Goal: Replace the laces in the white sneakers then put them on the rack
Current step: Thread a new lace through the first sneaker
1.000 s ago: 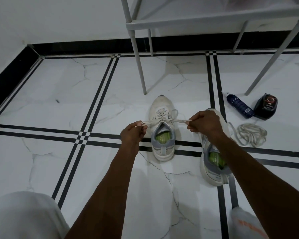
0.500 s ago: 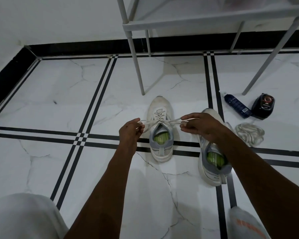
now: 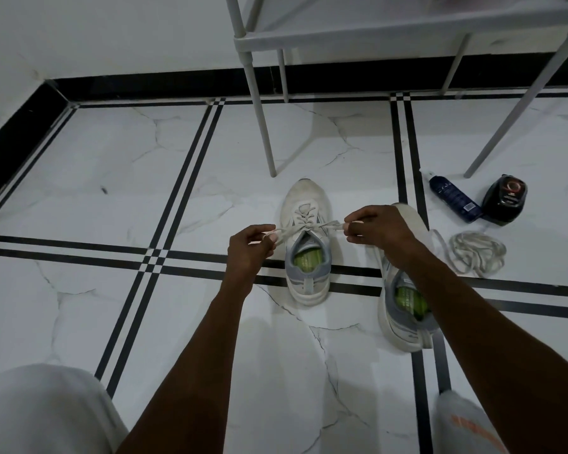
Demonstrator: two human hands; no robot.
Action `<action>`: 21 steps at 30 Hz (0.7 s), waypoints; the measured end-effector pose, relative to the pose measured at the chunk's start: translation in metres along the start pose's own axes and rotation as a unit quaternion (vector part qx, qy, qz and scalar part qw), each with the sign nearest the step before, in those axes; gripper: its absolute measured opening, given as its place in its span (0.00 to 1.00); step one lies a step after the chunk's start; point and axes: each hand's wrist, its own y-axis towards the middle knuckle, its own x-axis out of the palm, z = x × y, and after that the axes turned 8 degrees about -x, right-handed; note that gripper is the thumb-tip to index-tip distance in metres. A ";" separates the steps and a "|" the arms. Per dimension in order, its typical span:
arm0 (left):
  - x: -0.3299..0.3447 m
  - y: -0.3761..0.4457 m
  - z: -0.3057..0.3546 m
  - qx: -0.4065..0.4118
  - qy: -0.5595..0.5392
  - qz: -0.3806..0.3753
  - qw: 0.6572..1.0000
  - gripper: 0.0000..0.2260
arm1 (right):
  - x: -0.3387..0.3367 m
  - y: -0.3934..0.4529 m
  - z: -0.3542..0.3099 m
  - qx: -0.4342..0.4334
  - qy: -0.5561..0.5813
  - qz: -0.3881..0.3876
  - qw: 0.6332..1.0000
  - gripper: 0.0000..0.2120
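The two ends of the lace [image 3: 304, 227] are held taut over the left sneaker [image 3: 306, 244], one pinched in the left hand [image 3: 251, 249] and the other in the right hand [image 3: 379, 226], each grip closed on its end. A loose knot is the likely fault if the pull is uneven or one end is let slip through the fingers; the sneaker may also be dragged across the smooth floor [image 3: 112, 178] by a hard tug, since nothing pins it down. The right sneaker [image 3: 404, 309] lies just beside it, partly hidden by the right forearm, so its lacing cannot be judged. A loose coil of lace [image 3: 476, 252] lies to the right, near a dark bottle [image 3: 453, 199] and a black tin [image 3: 505, 198]. The floor is glossy white marble tile with black stripes, bounded by a black skirting and white wall. The rack [image 3: 407, 34] stands at the far side, its legs close to the left sneaker's toe.
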 end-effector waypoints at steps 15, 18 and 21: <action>0.017 0.008 0.005 0.108 0.215 0.007 0.971 0.07 | 0.010 0.003 -0.002 -0.104 -0.191 -0.072 0.974 0.08; 0.017 0.008 0.005 0.156 0.263 0.051 0.951 0.04 | 0.009 0.006 -0.002 -0.147 -0.283 -0.047 0.947 0.05; 0.015 0.011 0.008 0.166 0.278 0.083 0.942 0.03 | 0.011 0.008 0.002 -0.181 -0.344 -0.042 0.921 0.04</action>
